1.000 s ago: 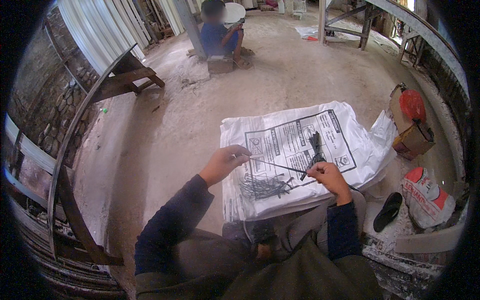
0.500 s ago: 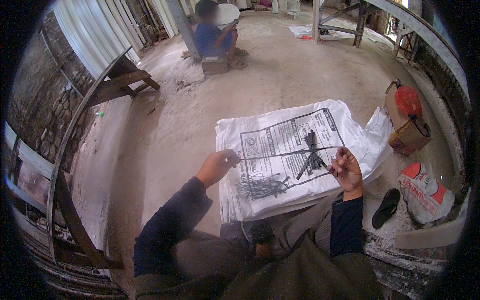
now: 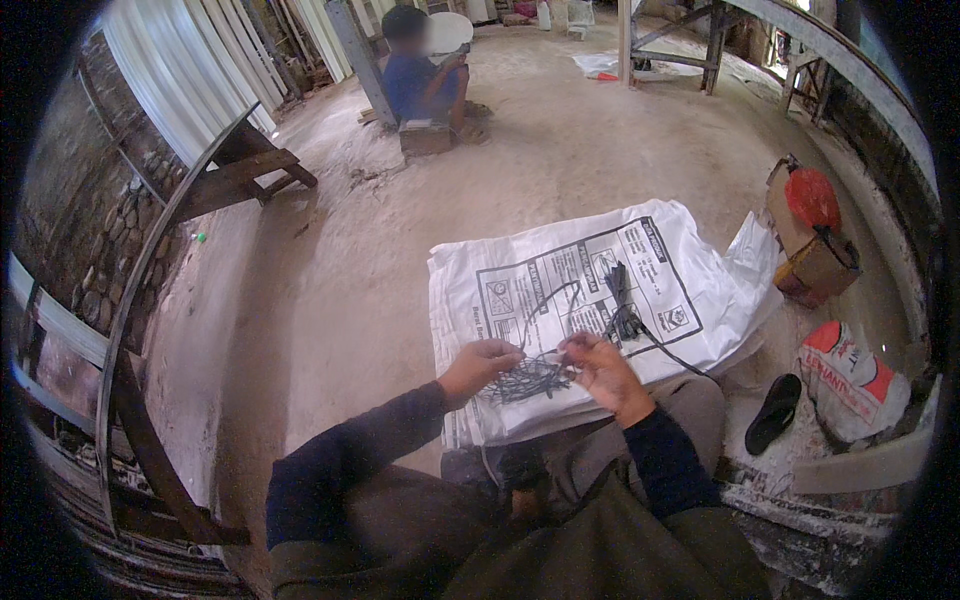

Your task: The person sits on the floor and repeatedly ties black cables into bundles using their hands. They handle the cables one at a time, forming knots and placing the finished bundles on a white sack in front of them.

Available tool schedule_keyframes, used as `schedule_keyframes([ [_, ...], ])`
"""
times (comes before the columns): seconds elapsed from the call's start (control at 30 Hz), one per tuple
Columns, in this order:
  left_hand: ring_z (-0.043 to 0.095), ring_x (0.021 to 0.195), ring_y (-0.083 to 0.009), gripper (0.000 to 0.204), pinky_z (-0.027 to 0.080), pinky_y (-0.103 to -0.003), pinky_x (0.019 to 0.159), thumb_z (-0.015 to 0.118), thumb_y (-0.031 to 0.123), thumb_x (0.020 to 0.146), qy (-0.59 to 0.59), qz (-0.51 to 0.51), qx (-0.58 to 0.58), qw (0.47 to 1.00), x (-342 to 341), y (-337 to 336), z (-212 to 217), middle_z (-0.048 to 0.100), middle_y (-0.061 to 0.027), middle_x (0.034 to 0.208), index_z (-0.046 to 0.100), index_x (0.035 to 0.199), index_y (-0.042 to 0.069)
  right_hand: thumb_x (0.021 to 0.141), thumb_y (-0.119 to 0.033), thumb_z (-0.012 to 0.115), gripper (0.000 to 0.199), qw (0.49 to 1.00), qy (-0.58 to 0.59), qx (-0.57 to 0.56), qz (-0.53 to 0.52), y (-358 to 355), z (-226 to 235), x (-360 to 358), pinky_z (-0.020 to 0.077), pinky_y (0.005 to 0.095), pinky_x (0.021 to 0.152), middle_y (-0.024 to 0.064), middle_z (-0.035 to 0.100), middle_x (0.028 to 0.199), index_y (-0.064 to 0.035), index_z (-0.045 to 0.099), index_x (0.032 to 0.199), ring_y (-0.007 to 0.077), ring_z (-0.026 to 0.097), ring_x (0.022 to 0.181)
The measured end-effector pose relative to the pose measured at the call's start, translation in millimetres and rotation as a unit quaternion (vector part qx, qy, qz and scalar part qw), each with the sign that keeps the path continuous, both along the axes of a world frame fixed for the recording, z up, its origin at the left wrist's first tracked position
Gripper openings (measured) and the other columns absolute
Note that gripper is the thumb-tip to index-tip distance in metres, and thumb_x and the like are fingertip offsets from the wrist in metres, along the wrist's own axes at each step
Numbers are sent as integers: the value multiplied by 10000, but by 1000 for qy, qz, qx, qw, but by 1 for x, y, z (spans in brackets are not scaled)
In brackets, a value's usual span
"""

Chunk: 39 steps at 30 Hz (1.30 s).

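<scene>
My left hand is closed in a pinch on a thin black strip, which loops up over the printed white sacks. Close beside it, my right hand pinches a thin dark strand at its fingertips; its far end is hard to make out. Beneath both hands lies a tangled pile of dark thin strands, partly covered by the fingers. A bundle of black strips, gathered at its middle, rests on the top sack beyond my right hand. One longer black strip trails from it toward my right knee.
On the right stand a cardboard box with a red bag on it, a black sandal and a red-and-white sack. A wooden bench is at left. Farther off, a person in blue sits on a low block.
My hands have come together over the tangled strands, the right one moving left and nearer. The strip that was stretched straight between them now hangs in a slack loop.
</scene>
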<state>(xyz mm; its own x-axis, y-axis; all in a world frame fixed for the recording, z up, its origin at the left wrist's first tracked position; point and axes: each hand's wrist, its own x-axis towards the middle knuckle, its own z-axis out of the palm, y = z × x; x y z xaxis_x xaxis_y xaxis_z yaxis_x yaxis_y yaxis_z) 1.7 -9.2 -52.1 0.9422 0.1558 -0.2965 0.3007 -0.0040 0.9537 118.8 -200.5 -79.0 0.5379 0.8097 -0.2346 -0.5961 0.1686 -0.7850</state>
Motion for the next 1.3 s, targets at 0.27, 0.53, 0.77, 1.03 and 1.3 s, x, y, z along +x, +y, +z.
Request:
schedule_keyframes([
  [0.27,545,762,-104,179,434,-234,699,585,111,785,-5,-62,38,997,2,-15,9,593,-41,827,581,915,-12,797,-104,588,123,999,-17,-44,5,18,-6,-36,426,256,735,8,545,852,-76,510,889,110,525,783],
  [0.53,558,789,-111,206,446,-233,716,597,68,759,-11,-64,36,997,3,-19,11,594,-58,860,559,939,-23,796,-107,587,114,999,-7,-27,-41,20,-5,-40,417,252,672,16,556,822,-83,508,875,114,530,746],
  [0.77,563,772,-114,222,453,-227,693,601,83,759,-7,-78,35,996,2,-18,7,597,-68,850,554,947,-26,794,-94,582,134,997,38,-18,-65,21,-15,-36,430,258,680,44,556,836,-45,507,893,136,540,757],
  [1.03,560,744,-104,221,449,-213,674,589,131,790,-6,-86,57,995,3,-21,9,603,-56,826,566,943,-27,776,-59,598,126,997,19,-24,-70,22,-15,-36,432,246,657,39,573,830,-73,506,862,125,550,723],
  [1.3,544,701,-95,256,449,-214,634,550,212,830,10,-78,94,992,4,-18,2,586,-44,801,565,926,-26,750,-6,597,146,990,-81,-71,-89,23,-18,-36,419,215,654,9,560,784,-75,509,845,94,537,722],
])
